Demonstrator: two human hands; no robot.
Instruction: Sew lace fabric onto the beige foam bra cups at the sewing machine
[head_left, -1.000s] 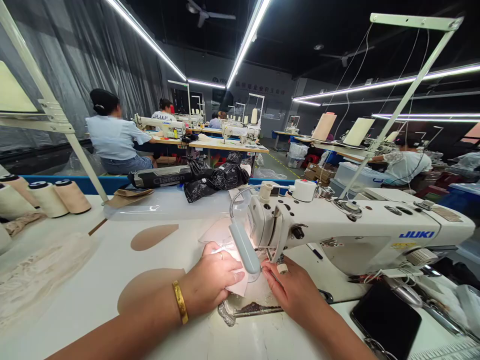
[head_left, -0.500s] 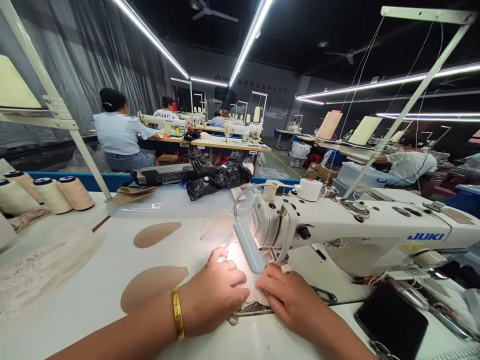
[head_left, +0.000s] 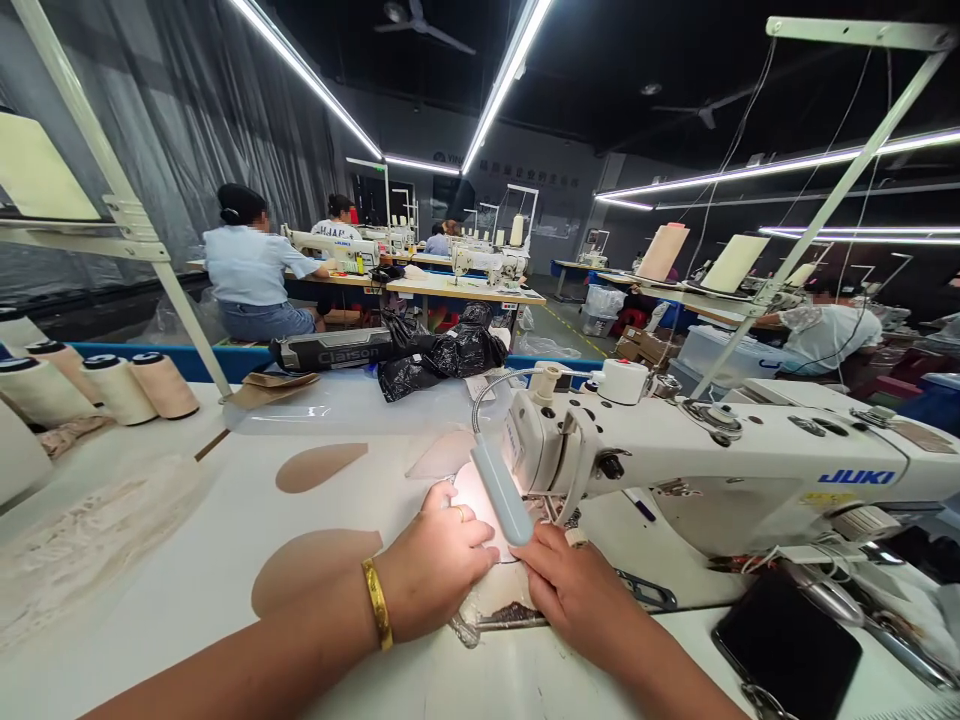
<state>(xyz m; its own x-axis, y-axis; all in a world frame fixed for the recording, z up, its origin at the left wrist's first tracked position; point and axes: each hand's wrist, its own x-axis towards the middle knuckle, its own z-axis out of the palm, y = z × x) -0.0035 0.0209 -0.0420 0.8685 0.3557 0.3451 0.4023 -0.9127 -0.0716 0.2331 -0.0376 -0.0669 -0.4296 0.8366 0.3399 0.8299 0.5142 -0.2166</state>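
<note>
A pale fabric piece [head_left: 471,492] lies brightly lit beneath the lamp [head_left: 501,495] at the needle end of a white JUKI sewing machine [head_left: 735,440]. My left hand [head_left: 448,560], with a ring and a gold bangle, curls its fingers over the fabric's left and near edge. From the right, my right hand [head_left: 574,585] pinches the near right edge, its fingers bent close together beside the lamp's tip. The needle and presser foot are hidden behind the lamp and machine head. Two tan teardrop-shaped pieces, the smaller one [head_left: 321,467] and the larger one [head_left: 315,570], lie left of my hands.
Lace fabric [head_left: 97,550] and thread cones [head_left: 165,385] are at the left. Black plastic bags [head_left: 446,355] lie beyond the table's back. Thread snips [head_left: 646,590] and a black phone [head_left: 787,640] lie right of my right hand. Co-workers sit at other machines.
The fabric has turned or shifted under the lamp, showing a rounder edge and more of the machine bed in front. My left hand has moved slightly away from me; the right stays nearly in place.
</note>
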